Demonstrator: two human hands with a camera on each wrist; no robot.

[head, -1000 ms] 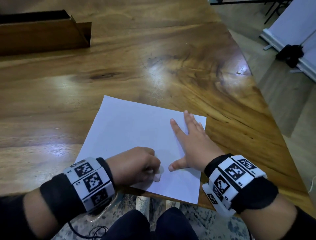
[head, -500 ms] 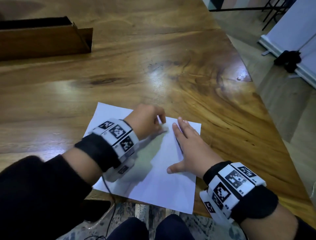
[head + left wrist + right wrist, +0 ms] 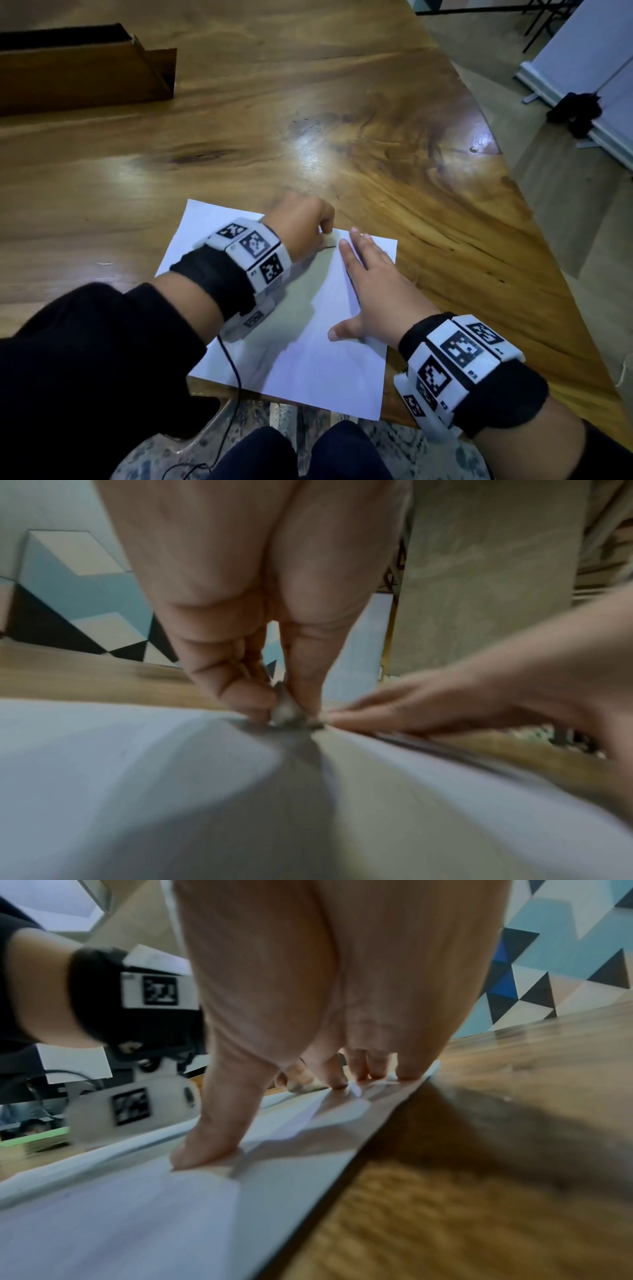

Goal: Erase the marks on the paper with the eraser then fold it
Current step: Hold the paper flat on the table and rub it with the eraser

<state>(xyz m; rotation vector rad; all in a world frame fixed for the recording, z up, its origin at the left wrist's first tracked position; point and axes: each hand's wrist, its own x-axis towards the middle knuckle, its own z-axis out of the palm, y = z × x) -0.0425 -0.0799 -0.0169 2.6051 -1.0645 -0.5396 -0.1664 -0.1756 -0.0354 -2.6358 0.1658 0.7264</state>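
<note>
Head view: paper (image 3: 308,342) lies flat at table (image 3: 342,120) near edge. Left hand (image 3: 301,226) pinches eraser (image 3: 327,236) at sheet's 12 o'clock edge; right hand (image 3: 370,284) splayed flat at 3 o'clock, pinning it. Sheet looks thin, light, prone to sliding and creasing: keep it pinned close beside the eraser.

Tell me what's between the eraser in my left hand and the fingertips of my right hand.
Only a short strip of bare paper, seen in the head view: the eraser and the right hand's fingertips sit close together near the far edge.
</note>
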